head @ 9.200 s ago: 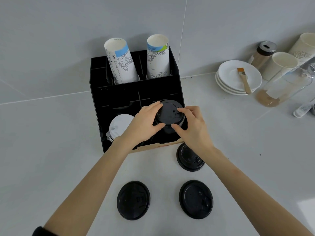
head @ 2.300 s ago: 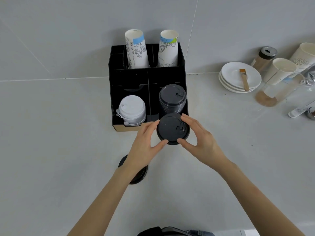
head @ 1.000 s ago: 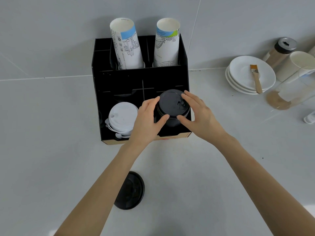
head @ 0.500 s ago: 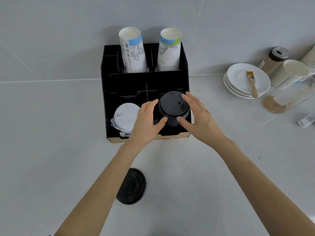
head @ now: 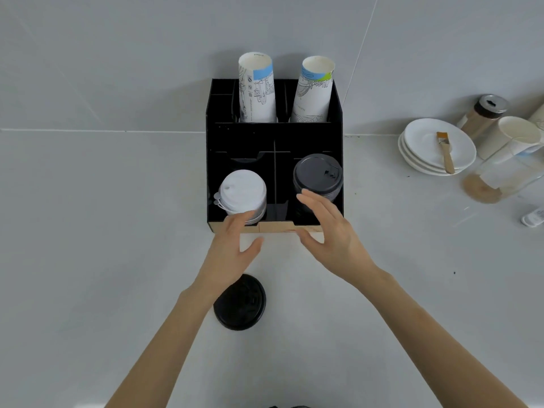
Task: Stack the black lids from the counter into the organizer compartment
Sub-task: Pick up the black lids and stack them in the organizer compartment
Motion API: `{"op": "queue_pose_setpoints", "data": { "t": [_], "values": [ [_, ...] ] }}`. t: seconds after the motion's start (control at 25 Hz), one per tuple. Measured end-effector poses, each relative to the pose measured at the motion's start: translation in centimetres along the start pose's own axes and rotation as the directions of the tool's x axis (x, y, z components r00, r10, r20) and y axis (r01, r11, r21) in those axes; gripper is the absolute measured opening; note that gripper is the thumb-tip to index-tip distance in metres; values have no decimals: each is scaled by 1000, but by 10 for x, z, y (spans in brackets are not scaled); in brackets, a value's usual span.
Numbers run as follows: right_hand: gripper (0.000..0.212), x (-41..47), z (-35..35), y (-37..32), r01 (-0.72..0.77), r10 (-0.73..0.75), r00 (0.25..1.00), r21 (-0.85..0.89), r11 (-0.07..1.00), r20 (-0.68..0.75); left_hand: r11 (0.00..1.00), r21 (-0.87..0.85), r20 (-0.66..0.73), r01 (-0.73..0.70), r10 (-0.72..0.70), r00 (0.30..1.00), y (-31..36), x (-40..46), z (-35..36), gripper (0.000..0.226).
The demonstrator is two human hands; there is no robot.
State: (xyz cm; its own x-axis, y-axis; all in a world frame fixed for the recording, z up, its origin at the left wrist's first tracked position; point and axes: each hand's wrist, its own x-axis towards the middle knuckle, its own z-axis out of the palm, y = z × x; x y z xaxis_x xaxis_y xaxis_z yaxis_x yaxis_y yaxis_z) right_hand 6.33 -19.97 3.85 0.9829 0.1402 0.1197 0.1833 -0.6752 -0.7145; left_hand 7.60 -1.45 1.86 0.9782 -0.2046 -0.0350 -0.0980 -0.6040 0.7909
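Black lid (head: 240,302) alone on counter, one black stack (head: 318,176) in organizer (head: 275,136), both hands' grip wide, empty.

Grey counter (head: 103,260) | black organizer (head: 273,136) centre | black lid (head: 240,303) below | stacked plates (head: 435,148), jar (head: 482,116), cups (head: 506,136) right

Black organizer (head: 273,136), black lids (head: 318,175), white lids (head: 243,188), blue-and-green printed cups (head: 313,89).
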Motion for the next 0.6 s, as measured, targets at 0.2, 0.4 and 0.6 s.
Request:
{"op": "queue_pose_setpoints", "data": {
  "t": [0.2,0.4,0.6],
  "values": [
    [51,-23,37,-4,-10,9,987,5,1000,160,987,15,-13,159,-158,987,-31,-34,-8,46],
    [55,-44,63,-4,-24,28,953,-18,1000,302,974,34,18,223,-224,974,-51,-62,-9,50],
    [60,-56,79,-7,-23,44,909,-57,998,415,962,94,95,257,-266,959,-64,-80,-8,60]
  ]
}}
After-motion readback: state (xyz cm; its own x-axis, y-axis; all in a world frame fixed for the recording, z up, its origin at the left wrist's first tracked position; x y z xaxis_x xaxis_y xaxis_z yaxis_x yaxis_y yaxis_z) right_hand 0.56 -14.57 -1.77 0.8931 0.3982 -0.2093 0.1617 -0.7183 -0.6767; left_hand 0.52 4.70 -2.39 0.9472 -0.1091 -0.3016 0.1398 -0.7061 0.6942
